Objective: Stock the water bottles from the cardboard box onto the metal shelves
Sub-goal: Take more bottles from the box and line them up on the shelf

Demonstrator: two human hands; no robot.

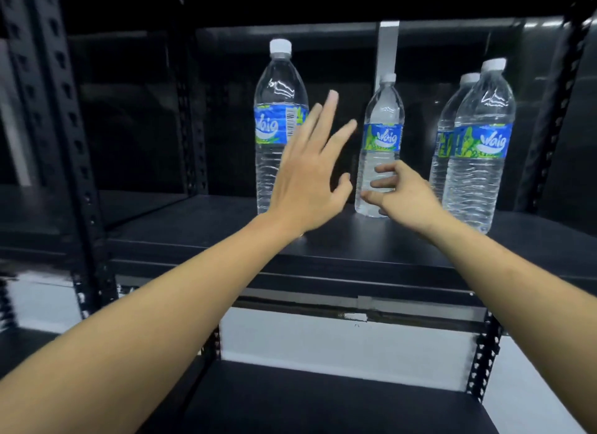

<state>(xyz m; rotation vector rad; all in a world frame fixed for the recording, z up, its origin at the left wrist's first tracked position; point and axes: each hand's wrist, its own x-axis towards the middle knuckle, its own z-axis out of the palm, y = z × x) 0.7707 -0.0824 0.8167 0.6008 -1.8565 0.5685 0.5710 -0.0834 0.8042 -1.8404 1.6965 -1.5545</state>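
Observation:
Several clear water bottles with blue labels stand upright on a black metal shelf (200, 227). The tall left bottle (277, 88) is just behind my left hand (307, 178), whose fingers are spread and straight, holding nothing. A smaller middle bottle (382, 117) stands further back; my right hand (402, 191) is at its lower part with loosely curled fingers touching it, not wrapped round it. Two more bottles stand at the right, one (481, 162) in front of the other (447, 120). The cardboard box is out of view.
Black perforated uprights (74, 149) frame the shelf bay at left and right (484, 362). A lower black shelf (323, 401) lies beneath, with a white wall (349, 346) behind it. A white strip (387, 46) hangs at the back of the bay.

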